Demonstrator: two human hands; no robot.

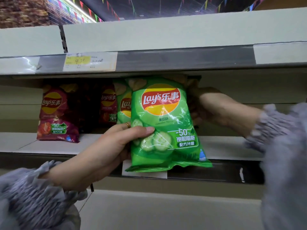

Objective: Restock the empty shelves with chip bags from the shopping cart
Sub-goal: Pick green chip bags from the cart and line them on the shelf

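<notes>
A green cucumber chip bag (164, 123) stands upright at the front edge of the middle shelf (232, 146). My left hand (116, 143) grips its lower left side, thumb across the front. My right hand (214, 108) reaches behind the bag's upper right side; its fingers are hidden behind the bag. A second green bag (123, 105) stands just behind and to the left. Two dark red chip bags stand further left, one (56, 113) near the front and one (108, 105) deeper in.
The upper shelf's front rail (182, 58) with a yellow price label (90, 61) overhangs close above the bags. To the right of the green bag the middle shelf holds no bags. A lower shelf board (166, 209) lies below.
</notes>
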